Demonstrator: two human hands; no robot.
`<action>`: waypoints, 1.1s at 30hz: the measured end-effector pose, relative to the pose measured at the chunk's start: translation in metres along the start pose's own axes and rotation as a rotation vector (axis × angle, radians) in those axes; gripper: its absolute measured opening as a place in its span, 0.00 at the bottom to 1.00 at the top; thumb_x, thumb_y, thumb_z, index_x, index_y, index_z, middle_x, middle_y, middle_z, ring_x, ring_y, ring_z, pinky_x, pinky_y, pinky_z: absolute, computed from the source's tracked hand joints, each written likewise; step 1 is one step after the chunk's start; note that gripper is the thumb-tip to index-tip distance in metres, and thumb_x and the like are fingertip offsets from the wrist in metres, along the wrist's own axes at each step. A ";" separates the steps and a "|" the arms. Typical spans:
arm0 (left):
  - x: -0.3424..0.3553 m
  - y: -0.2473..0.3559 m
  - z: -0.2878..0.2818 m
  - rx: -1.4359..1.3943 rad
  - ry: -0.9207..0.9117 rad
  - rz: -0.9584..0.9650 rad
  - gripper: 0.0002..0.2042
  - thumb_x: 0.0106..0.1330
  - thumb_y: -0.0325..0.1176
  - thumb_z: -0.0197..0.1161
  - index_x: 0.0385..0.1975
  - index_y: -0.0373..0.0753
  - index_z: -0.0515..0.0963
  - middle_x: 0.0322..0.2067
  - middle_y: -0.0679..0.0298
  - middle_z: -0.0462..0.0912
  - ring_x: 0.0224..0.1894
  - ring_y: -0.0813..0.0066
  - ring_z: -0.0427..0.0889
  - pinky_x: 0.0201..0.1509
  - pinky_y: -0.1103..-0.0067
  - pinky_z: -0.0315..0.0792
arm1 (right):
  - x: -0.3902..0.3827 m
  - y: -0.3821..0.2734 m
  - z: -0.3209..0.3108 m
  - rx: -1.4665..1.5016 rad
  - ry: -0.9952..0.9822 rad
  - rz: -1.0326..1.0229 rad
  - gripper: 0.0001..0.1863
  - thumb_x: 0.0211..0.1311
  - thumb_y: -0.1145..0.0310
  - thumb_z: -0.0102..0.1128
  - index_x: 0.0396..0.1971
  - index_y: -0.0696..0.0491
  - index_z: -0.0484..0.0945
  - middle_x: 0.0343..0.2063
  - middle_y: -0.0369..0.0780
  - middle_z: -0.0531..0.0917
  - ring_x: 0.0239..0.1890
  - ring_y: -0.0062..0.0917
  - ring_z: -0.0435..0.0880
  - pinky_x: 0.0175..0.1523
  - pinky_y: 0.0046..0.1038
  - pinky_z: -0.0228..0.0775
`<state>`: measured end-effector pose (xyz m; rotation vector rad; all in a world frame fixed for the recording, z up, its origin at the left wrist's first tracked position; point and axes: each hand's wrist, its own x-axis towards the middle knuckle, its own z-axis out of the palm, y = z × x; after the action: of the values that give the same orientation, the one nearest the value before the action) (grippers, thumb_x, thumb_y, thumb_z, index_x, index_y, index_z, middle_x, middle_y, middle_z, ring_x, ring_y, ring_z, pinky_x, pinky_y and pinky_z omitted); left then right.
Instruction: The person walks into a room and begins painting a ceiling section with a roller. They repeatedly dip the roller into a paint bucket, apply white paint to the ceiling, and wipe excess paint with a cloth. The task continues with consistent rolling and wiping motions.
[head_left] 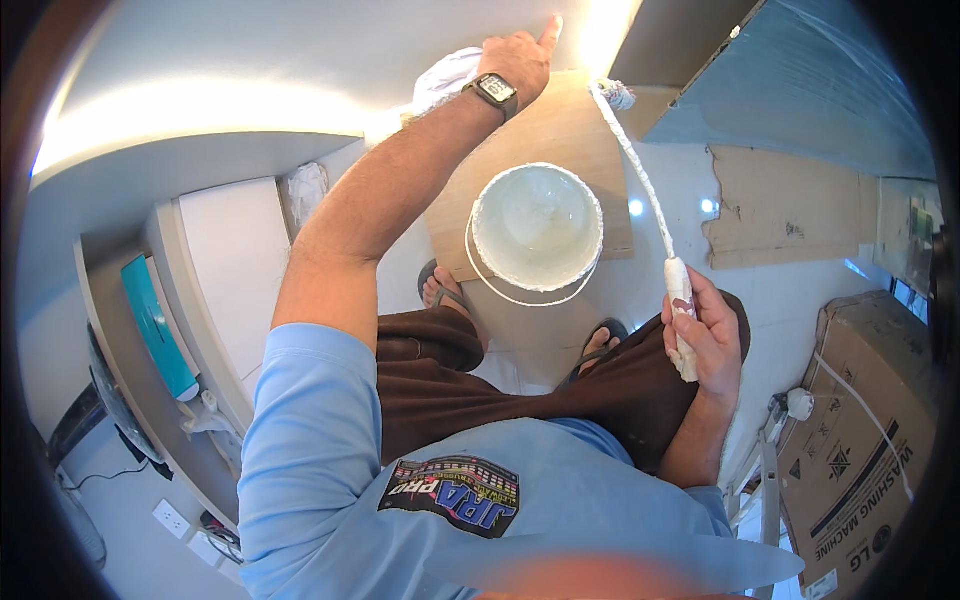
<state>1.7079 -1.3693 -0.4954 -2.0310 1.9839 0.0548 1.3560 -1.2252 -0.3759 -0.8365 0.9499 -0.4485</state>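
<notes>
Wall (260, 60) by left hand (515, 65), one digit out, grip on cloth (440, 82) unclear; roller handle (678, 283) within curled right hand (712, 345), head (620, 96) beyond.

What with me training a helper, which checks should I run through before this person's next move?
1. Roller held: ok; the right hand grips its white-covered handle.
2. Roller head clear of the bucket: ok; it is apart from it, farther forward and to the right.
3. Bucket upright: ok; it stands on the tan board.
4. Enough in the bucket: cannot tell; the inside looks pale and the depth is unclear.
5. White cloth gripped by the left hand: cannot tell; the back of the hand hides it.
6. Closed footwear: not ok; the sandals are open.
</notes>
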 end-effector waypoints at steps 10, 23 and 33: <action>0.006 0.004 -0.007 0.008 -0.002 -0.036 0.30 0.69 0.30 0.46 0.72 0.41 0.49 0.43 0.55 0.80 0.45 0.62 0.82 0.43 0.66 0.75 | -0.006 0.002 -0.002 -0.004 0.016 -0.001 0.30 0.60 0.77 0.52 0.64 0.66 0.60 0.31 0.40 0.77 0.21 0.12 0.71 0.26 0.15 0.65; 0.000 0.007 -0.003 0.059 -0.016 0.013 0.28 0.70 0.29 0.44 0.71 0.39 0.52 0.43 0.55 0.80 0.44 0.64 0.83 0.41 0.67 0.76 | -0.005 0.002 -0.005 0.006 -0.004 -0.002 0.30 0.60 0.76 0.53 0.64 0.66 0.60 0.32 0.39 0.77 0.22 0.12 0.71 0.26 0.15 0.66; 0.001 0.002 0.006 0.110 -0.012 0.002 0.28 0.70 0.30 0.45 0.70 0.34 0.51 0.43 0.55 0.80 0.43 0.65 0.83 0.42 0.68 0.75 | -0.001 0.000 -0.002 -0.012 -0.007 0.014 0.29 0.61 0.77 0.52 0.64 0.66 0.61 0.31 0.38 0.77 0.22 0.11 0.70 0.26 0.15 0.65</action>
<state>1.7073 -1.3689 -0.5013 -1.9558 1.9368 -0.0413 1.3535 -1.2258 -0.3761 -0.8413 0.9522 -0.4277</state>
